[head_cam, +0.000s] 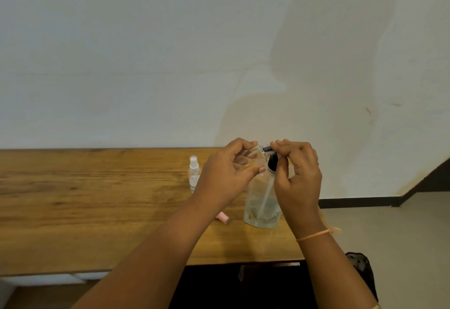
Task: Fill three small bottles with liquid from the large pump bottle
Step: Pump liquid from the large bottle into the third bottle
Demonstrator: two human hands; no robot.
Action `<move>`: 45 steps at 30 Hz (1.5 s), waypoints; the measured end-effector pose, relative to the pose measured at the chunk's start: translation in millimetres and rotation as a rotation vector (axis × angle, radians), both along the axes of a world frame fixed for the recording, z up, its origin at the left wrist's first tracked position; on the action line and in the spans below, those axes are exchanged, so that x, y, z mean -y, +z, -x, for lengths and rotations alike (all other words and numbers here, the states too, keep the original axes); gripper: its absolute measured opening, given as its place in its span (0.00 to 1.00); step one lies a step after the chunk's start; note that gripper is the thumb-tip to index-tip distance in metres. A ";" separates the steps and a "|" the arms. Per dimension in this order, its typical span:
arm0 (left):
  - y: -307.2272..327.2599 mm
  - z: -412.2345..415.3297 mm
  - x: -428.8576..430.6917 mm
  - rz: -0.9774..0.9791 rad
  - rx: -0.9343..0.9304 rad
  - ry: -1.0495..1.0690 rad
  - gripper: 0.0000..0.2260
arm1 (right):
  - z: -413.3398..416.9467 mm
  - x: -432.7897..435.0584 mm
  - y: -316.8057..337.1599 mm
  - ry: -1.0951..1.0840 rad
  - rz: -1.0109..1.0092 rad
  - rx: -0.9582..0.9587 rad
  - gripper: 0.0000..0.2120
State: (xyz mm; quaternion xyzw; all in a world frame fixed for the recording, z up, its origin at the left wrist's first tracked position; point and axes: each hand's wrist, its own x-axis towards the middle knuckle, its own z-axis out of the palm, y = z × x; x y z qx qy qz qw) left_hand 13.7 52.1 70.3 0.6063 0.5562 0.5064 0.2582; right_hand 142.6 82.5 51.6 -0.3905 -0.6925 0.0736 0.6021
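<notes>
The large clear pump bottle (261,201) stands on the wooden table (97,199), with a white tube inside and a black pump head. My left hand (226,174) holds a small clear bottle (258,154) tilted on its side, neck toward the pump nozzle. My right hand (298,174) pinches the black pump head (271,164) at its nozzle, right at the small bottle's neck. A second small clear spray bottle (194,172) stands upright to the left. A small pink bottle (223,217) lies on the table, partly hidden by my left forearm.
The table's right edge ends just past the pump bottle; a beige floor (389,235) and dark baseboard lie beyond. A white wall rises behind the table. Dark cloth (360,267) shows below the table's front edge.
</notes>
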 end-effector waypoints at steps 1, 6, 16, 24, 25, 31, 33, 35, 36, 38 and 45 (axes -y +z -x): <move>2.0 0.6 1.1 -0.018 -0.002 -0.004 0.17 | -0.8 0.4 3.0 0.006 -0.002 0.001 0.11; 5.1 3.1 2.2 -0.103 -0.054 0.001 0.19 | -5.8 0.9 10.6 0.014 -0.011 0.048 0.12; 4.2 5.8 -4.9 0.023 -0.014 -0.020 0.16 | 3.7 -1.4 -9.6 -0.074 -0.060 0.051 0.12; 5.6 1.8 0.4 -0.077 -0.008 -0.012 0.18 | -7.0 1.5 16.3 0.037 0.040 0.043 0.11; 6.3 1.6 0.4 -0.086 -0.014 -0.012 0.18 | -8.5 1.3 17.7 0.042 0.040 0.056 0.12; 4.3 2.8 -3.9 -0.032 -0.037 -0.014 0.16 | -4.4 0.4 3.6 0.013 0.013 0.030 0.13; 3.6 3.7 -4.5 -0.009 -0.038 -0.016 0.15 | -2.8 1.1 -0.2 0.003 -0.007 0.037 0.13; 3.0 4.0 -4.5 0.002 -0.030 -0.019 0.16 | -2.8 2.1 -0.7 0.003 -0.015 0.047 0.13; 2.6 3.8 -4.1 0.000 -0.030 -0.019 0.16 | -3.3 2.2 0.0 0.009 -0.009 0.046 0.13; 3.2 2.4 -1.2 -0.016 -0.023 -0.023 0.16 | -4.7 3.2 3.2 0.020 0.019 0.033 0.13; 5.0 0.8 0.2 -0.071 0.026 -0.051 0.14 | -5.5 2.2 15.5 -0.011 -0.051 0.094 0.12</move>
